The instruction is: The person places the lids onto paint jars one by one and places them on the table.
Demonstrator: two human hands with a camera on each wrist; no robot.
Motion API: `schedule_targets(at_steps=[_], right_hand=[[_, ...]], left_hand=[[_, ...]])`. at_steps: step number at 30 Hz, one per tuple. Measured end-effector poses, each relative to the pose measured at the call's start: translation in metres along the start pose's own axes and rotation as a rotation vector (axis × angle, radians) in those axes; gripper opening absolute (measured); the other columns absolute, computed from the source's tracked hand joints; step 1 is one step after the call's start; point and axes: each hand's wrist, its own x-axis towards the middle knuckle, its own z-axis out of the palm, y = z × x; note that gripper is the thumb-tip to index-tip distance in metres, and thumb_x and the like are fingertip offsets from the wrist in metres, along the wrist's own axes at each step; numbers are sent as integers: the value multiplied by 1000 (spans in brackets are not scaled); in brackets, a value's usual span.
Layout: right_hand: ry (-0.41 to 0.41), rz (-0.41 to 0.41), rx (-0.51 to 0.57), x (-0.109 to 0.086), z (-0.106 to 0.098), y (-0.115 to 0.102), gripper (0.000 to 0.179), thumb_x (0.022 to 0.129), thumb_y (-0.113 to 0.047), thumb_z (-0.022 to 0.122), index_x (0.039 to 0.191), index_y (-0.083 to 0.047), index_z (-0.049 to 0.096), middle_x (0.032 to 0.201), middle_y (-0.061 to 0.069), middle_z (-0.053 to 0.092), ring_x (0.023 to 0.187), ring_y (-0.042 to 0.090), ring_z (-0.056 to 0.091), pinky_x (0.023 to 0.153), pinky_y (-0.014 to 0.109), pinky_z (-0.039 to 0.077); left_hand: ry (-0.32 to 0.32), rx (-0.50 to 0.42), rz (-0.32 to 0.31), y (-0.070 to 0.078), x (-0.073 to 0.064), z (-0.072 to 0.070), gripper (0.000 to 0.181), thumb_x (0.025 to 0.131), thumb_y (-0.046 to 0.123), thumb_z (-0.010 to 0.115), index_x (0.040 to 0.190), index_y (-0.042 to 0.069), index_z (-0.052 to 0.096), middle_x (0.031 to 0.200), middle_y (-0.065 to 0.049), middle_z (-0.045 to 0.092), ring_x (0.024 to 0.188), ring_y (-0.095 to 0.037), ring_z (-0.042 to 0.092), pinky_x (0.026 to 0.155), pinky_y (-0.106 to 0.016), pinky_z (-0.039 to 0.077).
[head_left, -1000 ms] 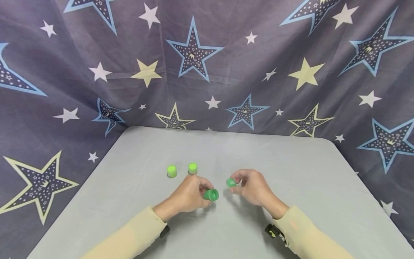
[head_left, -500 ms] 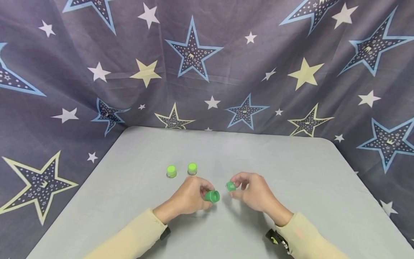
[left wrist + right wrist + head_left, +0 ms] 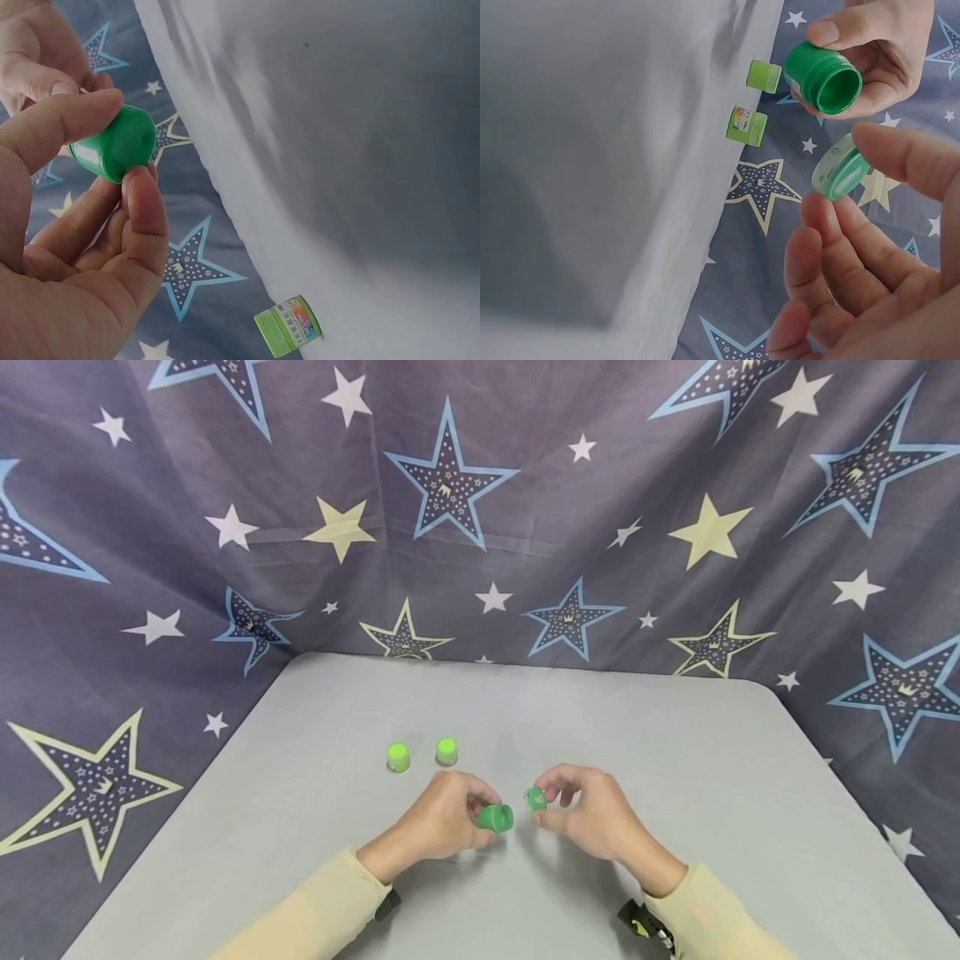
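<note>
My left hand [image 3: 450, 817] grips a small green paint jar [image 3: 495, 817] between thumb and fingers, tilted so its mouth faces right. In the right wrist view the jar's open mouth [image 3: 840, 90] shows green paint coating inside. Across a small gap, my right hand [image 3: 588, 810] pinches the jar's round lid [image 3: 536, 799] by its edge. The lid [image 3: 841, 169] looks translucent with green smears on it. In the left wrist view the bottom of the green jar [image 3: 129, 142] shows between thumb and fingertips. Jar and lid are apart, both held above the table.
Two lime-green capped jars, a left one [image 3: 398, 757] and a right one [image 3: 446, 752], stand upright beyond my left hand on the grey-white table [image 3: 675, 760]. A dark star-patterned cloth [image 3: 510, 527] hangs behind and beside the table.
My right hand has come slightly nearer the front edge with the lid, its face turning toward the jar. My left hand has shifted a little right with the jar, narrowing the gap.
</note>
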Motion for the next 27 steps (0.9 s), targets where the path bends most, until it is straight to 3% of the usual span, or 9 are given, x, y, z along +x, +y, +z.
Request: schedule_targets(at_steps=[9,13,27], right_hand=[[-9,-59,-8,-5,1,4,27,75,-15,89,95,-21,73,84,-6,68,82,19,61,68,29,47],[-13,-72,-1,-7,1,5,27,75,-15,89,96,-21,72,84,-10,67,83,20,62,69,29,47],[-27,-69,30,-10,2,3,28,75,-15,89,96,-23,72,86,-14,68,85,19,62,71,30,47]], left_hand=[[-13,-8,-4,3,0,3,30,69,-1,89,96,8,78,84,7,69,75,-12,64,68,-23,56],[-17,-17,-5,4,0,4,29,70,-1,88,95,9,78,83,7,69,75,-15,65,67,-23,56],[7,-7,4,7,3,3,29,69,0,88,94,10,79,81,8,69,73,-10,63,67,-24,56]])
